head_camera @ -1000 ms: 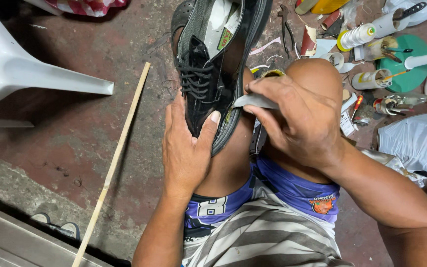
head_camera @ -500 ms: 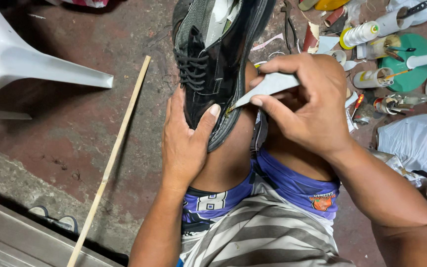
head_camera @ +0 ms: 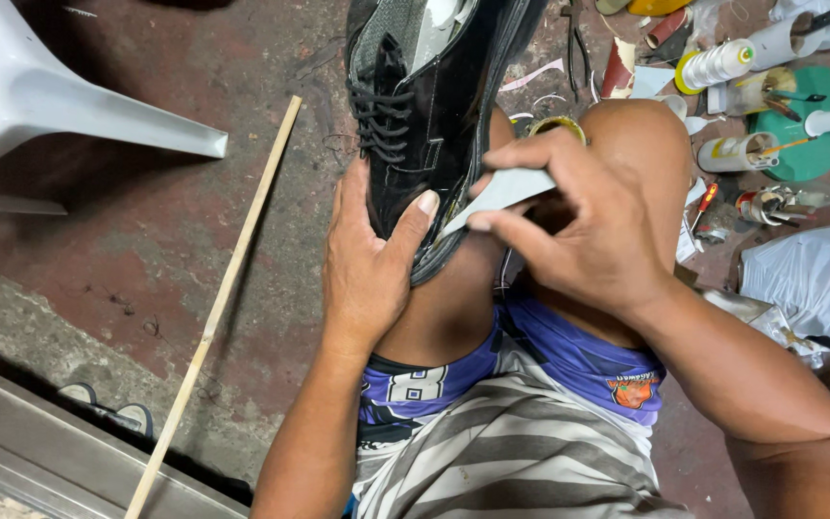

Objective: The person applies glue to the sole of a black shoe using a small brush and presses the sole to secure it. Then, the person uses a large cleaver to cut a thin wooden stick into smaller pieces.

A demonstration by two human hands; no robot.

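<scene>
A black lace-up shoe (head_camera: 425, 106) rests on my lap, its heel end toward me and its toe pointing away. My left hand (head_camera: 367, 264) grips the shoe's heel end, thumb pressed on its side. My right hand (head_camera: 578, 226) pinches a small folded grey piece of sandpaper (head_camera: 501, 192) and holds its tip against the shoe's edge near the sole. Both knees are bare below blue shorts.
A white plastic chair leg (head_camera: 79, 106) stands at the left, with a long thin wooden stick (head_camera: 223, 298) lying on the red floor. Spools, tubes, a green lid (head_camera: 809, 125) and small tools clutter the floor at the right, beside a white plastic bag (head_camera: 809, 279).
The view has shifted so the shoe sits higher in frame. My right hand has drawn the sandpaper back along the shoe's edge; my left hand keeps its grip.
</scene>
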